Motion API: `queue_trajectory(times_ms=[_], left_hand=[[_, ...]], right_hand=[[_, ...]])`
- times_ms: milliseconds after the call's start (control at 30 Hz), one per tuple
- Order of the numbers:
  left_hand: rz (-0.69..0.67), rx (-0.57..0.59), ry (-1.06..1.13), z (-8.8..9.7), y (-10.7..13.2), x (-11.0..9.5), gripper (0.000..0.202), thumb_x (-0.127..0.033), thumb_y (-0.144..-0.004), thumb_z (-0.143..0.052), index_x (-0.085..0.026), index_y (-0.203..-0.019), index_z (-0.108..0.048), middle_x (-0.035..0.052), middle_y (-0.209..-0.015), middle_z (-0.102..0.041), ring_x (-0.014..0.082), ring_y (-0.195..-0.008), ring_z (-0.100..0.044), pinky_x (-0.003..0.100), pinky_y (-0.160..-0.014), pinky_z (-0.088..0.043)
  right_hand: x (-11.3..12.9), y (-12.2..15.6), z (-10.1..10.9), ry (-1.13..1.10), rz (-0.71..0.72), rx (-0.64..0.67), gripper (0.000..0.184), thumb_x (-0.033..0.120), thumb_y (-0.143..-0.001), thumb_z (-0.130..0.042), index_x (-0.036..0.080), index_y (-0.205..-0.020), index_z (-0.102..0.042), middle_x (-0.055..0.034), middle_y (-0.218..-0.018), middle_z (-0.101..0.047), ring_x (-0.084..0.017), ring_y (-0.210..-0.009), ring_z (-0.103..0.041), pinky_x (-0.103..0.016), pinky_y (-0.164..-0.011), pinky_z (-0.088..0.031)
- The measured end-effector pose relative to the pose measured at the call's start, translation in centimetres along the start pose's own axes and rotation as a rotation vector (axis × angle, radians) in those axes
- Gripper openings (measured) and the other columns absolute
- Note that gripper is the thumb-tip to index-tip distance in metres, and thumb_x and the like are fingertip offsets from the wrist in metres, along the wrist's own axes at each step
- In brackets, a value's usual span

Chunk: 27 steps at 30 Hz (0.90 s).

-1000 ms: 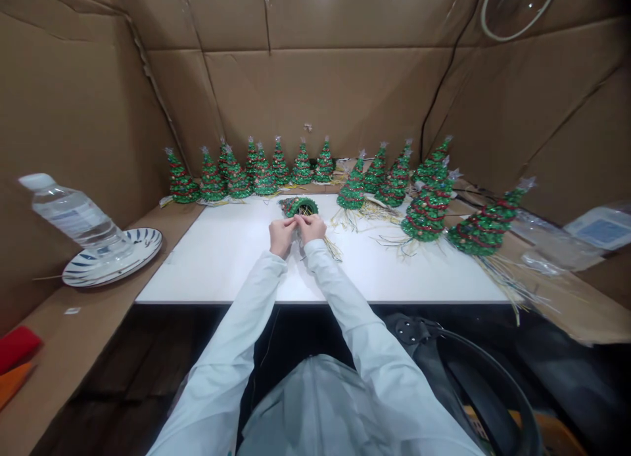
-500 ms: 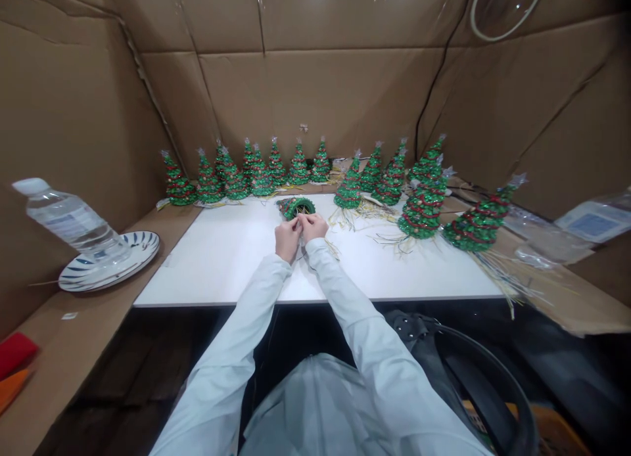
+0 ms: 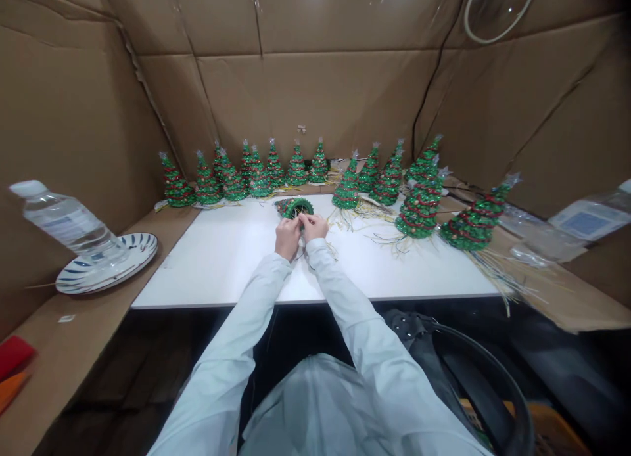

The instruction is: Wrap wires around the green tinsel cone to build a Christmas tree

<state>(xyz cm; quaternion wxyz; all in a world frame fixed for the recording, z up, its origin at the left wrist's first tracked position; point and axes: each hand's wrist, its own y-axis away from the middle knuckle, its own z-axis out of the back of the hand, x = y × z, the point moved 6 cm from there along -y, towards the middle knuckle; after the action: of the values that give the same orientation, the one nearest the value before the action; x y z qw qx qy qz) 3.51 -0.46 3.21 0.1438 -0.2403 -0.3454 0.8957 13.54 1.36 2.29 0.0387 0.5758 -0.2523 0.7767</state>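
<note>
A small green and red beaded Christmas tree (image 3: 294,207) lies on its side on the white table (image 3: 221,259), its open base turned toward me. My left hand (image 3: 288,237) and my right hand (image 3: 314,227) meet just in front of that base, fingers curled and pinched together on the pale straw strands (image 3: 331,248) that hang from the tree. What exactly sits between the fingertips is too small to see. Both sleeves are pale white.
Several finished beaded trees (image 3: 256,177) line the back edge. Bigger trees (image 3: 419,206) with loose straw lie at the right. A tilted water bottle (image 3: 69,223) rests on a blue-striped plate (image 3: 106,262) at the left. Cardboard walls enclose the space. Plastic bags (image 3: 586,223) lie far right.
My hands have stayed together at the tree's base, with only small finger shifts. The view has drifted slightly, so everything sits a little lower and to the left.
</note>
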Motion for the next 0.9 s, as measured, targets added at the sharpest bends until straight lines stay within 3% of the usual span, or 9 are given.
queue_trajectory(times_ms=[100, 167, 267, 367, 467, 533, 700, 900], left_hand=[[-0.052, 0.003, -0.009, -0.1, 0.0, 0.2, 0.024, -0.021, -0.085, -0.043, -0.015, -0.086, -0.066, 0.0059, -0.066, -0.059, 0.0157, -0.071, -0.052, 0.025, -0.065, -0.040], [-0.064, -0.003, -0.009, -0.2, 0.0, 0.3, 0.023, -0.021, -0.085, -0.043, -0.016, -0.085, -0.065, 0.0055, -0.066, -0.058, 0.0154, -0.070, -0.052, 0.025, -0.065, -0.040], [-0.085, -0.003, 0.000, -0.4, -0.1, 0.3, 0.021, -0.020, -0.084, -0.044, -0.017, -0.084, -0.065, 0.0049, -0.066, -0.058, 0.0151, -0.070, -0.052, 0.025, -0.065, -0.040], [-0.126, 0.020, -0.007, -0.5, -0.2, 0.2, 0.022, -0.018, -0.084, -0.043, -0.016, -0.083, -0.064, 0.0050, -0.066, -0.058, 0.0157, -0.070, -0.052, 0.026, -0.065, -0.041], [-0.189, 0.047, -0.020, -0.7, -0.2, 0.0, 0.023, -0.017, -0.085, -0.041, -0.016, -0.085, -0.064, 0.0057, -0.068, -0.060, 0.0162, -0.072, -0.052, 0.027, -0.067, -0.041], [-0.220, 0.059, -0.017, -0.7, -0.2, 0.0, 0.024, -0.018, -0.085, -0.040, -0.016, -0.088, -0.064, 0.0062, -0.071, -0.061, 0.0162, -0.072, -0.052, 0.027, -0.068, -0.041], [-0.188, 0.052, 0.014, -0.3, -0.3, 0.4, 0.025, -0.023, -0.086, -0.042, -0.016, -0.088, -0.066, 0.0061, -0.068, -0.062, 0.0153, -0.069, -0.051, 0.026, -0.065, -0.042], [-0.070, 0.043, 0.052, 0.0, -0.4, 0.9, 0.024, -0.030, -0.082, -0.049, -0.018, -0.084, -0.070, 0.0046, -0.064, -0.060, 0.0135, -0.067, -0.052, 0.024, -0.064, -0.041]], right_hand=[[-0.7, -0.8, 0.8, -0.031, -0.038, 0.039, 0.030, 0.032, -0.072, -0.054, 0.013, -0.091, -0.067, -0.0054, -0.081, -0.063, -0.014, -0.067, -0.055, -0.028, -0.070, -0.046], [-0.7, -1.3, 2.1, -0.004, 0.018, 0.053, 0.039, 0.028, -0.072, -0.052, 0.015, -0.108, -0.059, -0.0068, -0.092, -0.062, -0.013, -0.064, -0.054, -0.029, -0.067, -0.047], [1.5, -1.4, 4.2, 0.139, 0.364, 0.147, 0.053, 0.019, -0.069, -0.052, 0.018, -0.122, -0.048, -0.0102, -0.112, -0.055, -0.016, -0.081, -0.055, -0.031, -0.071, -0.047], [3.8, -0.3, 4.5, 0.420, 0.771, 0.329, 0.054, 0.016, -0.070, -0.054, 0.020, -0.123, -0.046, -0.0097, -0.124, -0.049, -0.023, -0.107, -0.045, -0.037, -0.087, -0.040], [4.4, 0.1, 3.4, 0.671, 0.990, 0.436, 0.041, 0.016, -0.077, -0.052, 0.022, -0.118, -0.051, -0.0085, -0.126, -0.049, -0.025, -0.112, -0.040, -0.039, -0.088, -0.035], [4.3, -0.2, 2.4, 0.756, 1.080, 0.478, 0.028, 0.019, -0.083, -0.047, 0.020, -0.108, -0.058, -0.0093, -0.116, -0.056, -0.023, -0.106, -0.044, -0.038, -0.086, -0.034], [3.4, -1.6, 0.5, 0.829, 1.124, 0.562, 0.026, 0.020, -0.087, -0.041, 0.017, -0.084, -0.066, -0.0089, -0.079, -0.062, -0.017, -0.078, -0.050, -0.031, -0.072, -0.035], [2.9, -2.9, 1.1, 0.700, 0.959, 0.515, 0.021, 0.029, -0.083, -0.050, 0.020, -0.082, -0.069, -0.0060, -0.082, -0.063, -0.016, -0.078, -0.051, -0.026, -0.068, -0.038]])
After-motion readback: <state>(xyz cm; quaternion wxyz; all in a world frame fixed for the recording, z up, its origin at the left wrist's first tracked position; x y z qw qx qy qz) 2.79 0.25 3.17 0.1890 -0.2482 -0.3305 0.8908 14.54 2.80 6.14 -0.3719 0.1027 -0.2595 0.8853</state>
